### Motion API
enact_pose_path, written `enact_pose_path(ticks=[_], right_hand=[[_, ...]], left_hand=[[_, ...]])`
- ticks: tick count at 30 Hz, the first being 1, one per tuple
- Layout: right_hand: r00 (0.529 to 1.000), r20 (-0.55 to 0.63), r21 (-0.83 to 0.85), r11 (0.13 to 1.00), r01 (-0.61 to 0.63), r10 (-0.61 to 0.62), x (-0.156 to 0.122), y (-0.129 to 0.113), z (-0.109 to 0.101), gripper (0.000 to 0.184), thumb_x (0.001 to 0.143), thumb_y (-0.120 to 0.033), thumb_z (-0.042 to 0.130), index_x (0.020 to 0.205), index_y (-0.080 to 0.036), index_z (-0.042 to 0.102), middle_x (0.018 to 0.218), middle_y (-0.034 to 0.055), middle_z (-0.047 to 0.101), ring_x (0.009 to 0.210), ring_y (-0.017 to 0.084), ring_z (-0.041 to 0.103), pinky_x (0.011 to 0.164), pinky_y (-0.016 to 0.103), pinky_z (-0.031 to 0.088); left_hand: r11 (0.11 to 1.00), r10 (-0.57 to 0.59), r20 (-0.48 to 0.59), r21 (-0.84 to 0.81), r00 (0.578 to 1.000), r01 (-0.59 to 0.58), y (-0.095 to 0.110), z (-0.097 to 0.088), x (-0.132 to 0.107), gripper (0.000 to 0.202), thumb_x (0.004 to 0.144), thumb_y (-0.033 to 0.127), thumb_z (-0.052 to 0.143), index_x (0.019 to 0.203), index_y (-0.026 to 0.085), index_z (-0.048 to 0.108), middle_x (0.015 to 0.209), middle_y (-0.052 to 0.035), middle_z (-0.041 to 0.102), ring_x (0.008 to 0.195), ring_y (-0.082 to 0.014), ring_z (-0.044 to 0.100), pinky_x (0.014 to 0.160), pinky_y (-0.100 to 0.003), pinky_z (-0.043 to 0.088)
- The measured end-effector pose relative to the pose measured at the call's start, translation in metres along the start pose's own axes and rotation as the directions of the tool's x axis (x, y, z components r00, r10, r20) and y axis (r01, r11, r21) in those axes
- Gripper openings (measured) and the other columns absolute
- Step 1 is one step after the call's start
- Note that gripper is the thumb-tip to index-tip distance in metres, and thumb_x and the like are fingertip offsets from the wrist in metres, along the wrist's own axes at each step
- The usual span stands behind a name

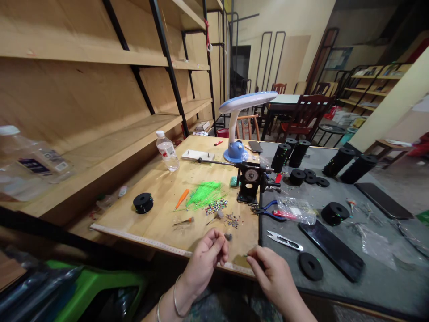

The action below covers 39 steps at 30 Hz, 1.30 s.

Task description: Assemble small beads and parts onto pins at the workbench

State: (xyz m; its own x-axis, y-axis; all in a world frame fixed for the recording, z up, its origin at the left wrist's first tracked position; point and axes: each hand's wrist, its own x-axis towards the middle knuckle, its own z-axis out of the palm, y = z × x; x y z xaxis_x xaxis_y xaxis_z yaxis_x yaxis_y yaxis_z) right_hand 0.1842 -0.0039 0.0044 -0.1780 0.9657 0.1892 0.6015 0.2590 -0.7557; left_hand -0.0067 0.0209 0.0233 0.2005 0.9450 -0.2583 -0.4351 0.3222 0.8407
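The left hand (206,257) hovered at the near edge of the wooden board (161,210), its thumb and fingertips pinched together on something too small to make out, with bangles on the wrist below. The right hand (270,270) sat just beside it, a little nearer the body, fingers curled in and pinching what looked like a fine thread or wire; what exactly it held could not be told. The two hands were close but not touching. Just beyond them on the board lay a scatter of small beads (217,206) and a bundle of bright green threads (205,193), with an orange-handled tool (181,199) to the left of that. A black winding machine (250,181) stood at the seam between the board and the grey table (368,268), a blue-and-white lamp (239,120) behind it. Snips (285,241) lay on the grey surface near the right hand, beside a flat black disc (310,266) and a dark phone (331,250). A water bottle (166,151) stood far back on the board
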Motion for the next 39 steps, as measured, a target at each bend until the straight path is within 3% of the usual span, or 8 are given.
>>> enact_pose_path(ticks=[7,13,20,24,27,31,34,39], right_hand=[[0.974,0.044,-0.463,0.86,0.215,-0.22,0.008,0.033,-0.016,0.023,0.092,-0.023,0.046,0.078,-0.023,0.064,0.069,0.0044,0.064,0.07,0.02,0.055,0.062,0.028,0.038],[0.97,0.037,-0.583,0.783,0.218,-0.242,0.017,0.043,-0.01,0.022,0.093,-0.022,0.047,0.086,-0.022,0.068,0.071,0.0052,0.063,0.074,0.022,0.054,0.063,0.03,0.036],[0.966,0.012,-0.584,0.783,0.215,-0.257,0.027,0.037,-0.012,0.02,0.092,-0.019,0.049,0.092,-0.02,0.069,0.09,0.0089,0.069,0.08,0.023,0.055,0.071,0.033,0.042],[0.95,-0.108,-0.49,0.847,0.205,-0.292,0.014,0.019,-0.016,0.021,0.091,-0.021,0.049,0.095,-0.021,0.07,0.094,0.0106,0.071,0.086,0.026,0.058,0.077,0.039,0.046],[0.93,-0.24,-0.233,0.946,0.223,-0.279,-0.002,-0.011,-0.009,0.024,0.088,-0.019,0.055,0.109,-0.024,0.065,0.102,0.0108,0.071,0.097,0.029,0.061,0.085,0.041,0.048],[0.965,-0.146,0.208,0.947,0.245,-0.218,-0.015,-0.043,0.017,0.041,0.087,-0.021,0.056,0.128,-0.024,0.05,0.117,0.0122,0.067,0.101,0.025,0.065,0.075,0.03,0.055],[0.992,-0.006,0.358,0.926,0.12,-0.126,-0.015,-0.043,0.036,0.031,0.088,-0.025,0.055,0.119,-0.021,0.054,0.097,0.0083,0.073,0.08,0.019,0.07,0.068,0.023,0.055],[0.994,0.057,0.233,0.97,0.074,-0.089,-0.013,-0.025,0.047,0.018,0.092,-0.028,0.048,0.082,-0.02,0.061,0.071,0.0027,0.068,0.063,0.015,0.063,0.061,0.02,0.047]], left_hand=[[0.993,0.112,-0.088,0.036,0.99,-0.109,0.012,-0.013,-0.009,0.031,0.077,0.041,0.07,0.076,0.019,0.049,0.06,0.0062,0.051,0.053,-0.0063,0.043,0.051,-0.018,0.032],[0.988,0.153,-0.141,0.046,0.978,-0.148,0.022,-0.016,-0.013,0.032,0.075,0.043,0.071,0.078,0.019,0.05,0.062,0.0052,0.052,0.055,-0.0072,0.044,0.052,-0.019,0.033],[0.923,0.238,-0.094,0.331,0.967,-0.195,0.014,-0.016,-0.015,0.026,0.082,0.043,0.062,0.076,0.018,0.058,0.066,0.0,0.058,0.056,-0.011,0.047,0.051,-0.021,0.035],[0.806,0.356,0.02,0.5,0.934,-0.318,0.019,-0.008,-0.025,0.015,0.085,0.032,0.06,0.077,0.02,0.063,0.072,-0.0029,0.056,0.068,-0.0165,0.052,0.062,-0.024,0.04],[0.65,0.42,0.178,0.626,0.89,-0.432,0.022,-0.003,-0.036,0.012,0.085,0.023,0.058,0.076,0.02,0.065,0.084,-0.0068,0.056,0.082,-0.0208,0.054,0.074,-0.027,0.042],[0.493,0.41,0.362,0.684,0.837,-0.537,0.012,-0.003,-0.045,0.014,0.088,0.019,0.049,0.087,0.02,0.063,0.089,-0.007,0.051,0.084,-0.0209,0.053,0.076,-0.029,0.044],[0.458,0.382,0.354,0.729,0.854,-0.508,0.003,-0.008,-0.044,0.015,0.091,0.019,0.042,0.087,0.019,0.057,0.089,-0.0059,0.047,0.084,-0.0192,0.053,0.076,-0.028,0.044],[0.507,0.301,0.274,0.766,0.914,-0.396,-0.007,-0.012,-0.036,0.019,0.094,0.023,0.04,0.08,0.019,0.053,0.082,-0.0031,0.047,0.076,-0.0163,0.052,0.066,-0.025,0.042]])
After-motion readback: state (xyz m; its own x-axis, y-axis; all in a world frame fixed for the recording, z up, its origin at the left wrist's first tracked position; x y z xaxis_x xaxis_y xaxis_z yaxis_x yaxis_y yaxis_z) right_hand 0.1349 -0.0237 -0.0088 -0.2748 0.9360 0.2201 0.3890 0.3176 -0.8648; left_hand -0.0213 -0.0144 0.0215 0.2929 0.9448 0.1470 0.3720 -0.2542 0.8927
